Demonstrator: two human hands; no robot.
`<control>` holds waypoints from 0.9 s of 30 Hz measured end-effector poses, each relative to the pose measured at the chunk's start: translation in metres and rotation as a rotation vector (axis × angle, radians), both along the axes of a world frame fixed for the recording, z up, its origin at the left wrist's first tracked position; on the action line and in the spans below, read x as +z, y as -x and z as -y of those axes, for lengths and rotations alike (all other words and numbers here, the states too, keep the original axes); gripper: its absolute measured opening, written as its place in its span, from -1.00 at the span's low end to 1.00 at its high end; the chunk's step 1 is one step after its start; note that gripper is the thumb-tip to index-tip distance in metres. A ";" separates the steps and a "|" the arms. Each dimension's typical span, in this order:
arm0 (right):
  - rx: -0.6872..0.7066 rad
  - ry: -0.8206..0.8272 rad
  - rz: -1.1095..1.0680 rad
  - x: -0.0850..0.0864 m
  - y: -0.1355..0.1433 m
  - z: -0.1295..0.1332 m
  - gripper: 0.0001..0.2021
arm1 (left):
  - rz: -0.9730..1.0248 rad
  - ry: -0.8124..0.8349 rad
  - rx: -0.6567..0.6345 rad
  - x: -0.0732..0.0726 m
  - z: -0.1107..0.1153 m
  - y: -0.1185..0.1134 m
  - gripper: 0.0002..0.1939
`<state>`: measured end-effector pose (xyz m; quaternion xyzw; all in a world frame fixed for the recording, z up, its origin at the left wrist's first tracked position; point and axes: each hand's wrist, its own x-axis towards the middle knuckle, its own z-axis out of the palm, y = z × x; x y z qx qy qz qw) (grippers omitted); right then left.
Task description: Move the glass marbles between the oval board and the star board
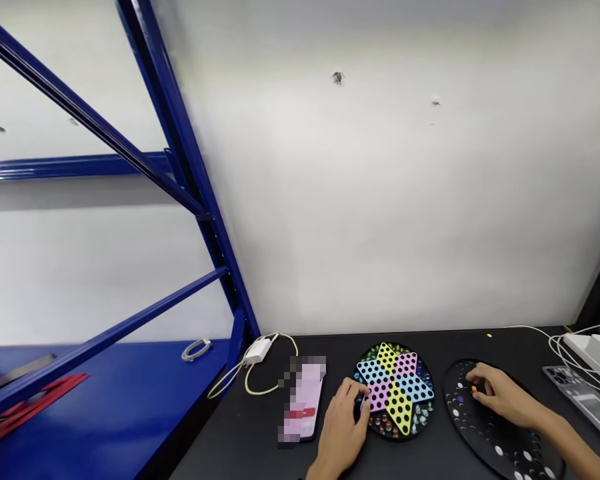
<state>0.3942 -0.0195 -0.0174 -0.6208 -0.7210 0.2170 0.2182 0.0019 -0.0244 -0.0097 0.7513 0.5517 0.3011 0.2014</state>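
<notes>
A round Chinese checkers board lies on the black table, its star of yellow, pink and blue points dotted with holes and marbles in the pockets around it. My left hand is at the board's left edge, with thumb and fingertips drawn close together near a pink point; anything between them is too small to make out. To the right lies a round black disc with small white and dark round spots and a blue one. Over it, my right hand pinches a small orange piece between thumb and forefinger.
A phone lies left of the board, beside a white charger and its cable. Another phone, a white power strip and loose cables are at the far right. A blue metal rack and blue shelf stand at left.
</notes>
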 end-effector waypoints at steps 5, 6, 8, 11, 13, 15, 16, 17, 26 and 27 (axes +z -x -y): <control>0.003 -0.084 0.020 -0.013 0.011 0.002 -0.83 | 0.003 -0.015 0.000 0.000 0.002 0.001 -0.77; -0.005 -0.094 0.030 -0.017 0.012 -0.001 -0.85 | 0.004 -0.019 0.004 -0.001 0.003 0.002 -0.77; -0.010 -0.108 0.038 -0.024 0.014 -0.008 -0.86 | 0.004 -0.026 0.012 -0.002 0.004 0.002 -0.78; 0.022 -0.141 0.003 -0.023 0.027 -0.021 -0.85 | 0.006 -0.031 0.020 -0.001 0.005 0.001 -0.77; 0.055 -0.160 -0.068 -0.015 0.048 -0.034 -0.85 | 0.011 -0.028 0.023 0.000 0.004 0.001 -0.76; 0.066 -0.182 -0.173 -0.006 0.079 -0.051 -0.84 | 0.013 -0.018 0.020 0.001 0.004 0.001 -0.74; 0.059 -0.194 -0.227 -0.002 0.097 -0.060 -0.84 | 0.014 -0.016 0.017 0.001 0.003 0.001 -0.74; 0.042 -0.208 -0.264 0.001 0.116 -0.071 -0.84 | 0.015 -0.015 0.016 0.000 0.003 0.002 -0.74; 0.080 -0.237 -0.232 -0.016 0.221 -0.118 -0.88 | 0.018 -0.074 0.070 -0.027 -0.005 0.002 -0.69; 0.085 -0.244 -0.223 -0.017 0.219 -0.116 -0.86 | 0.009 -0.076 0.076 -0.030 -0.007 0.002 -0.68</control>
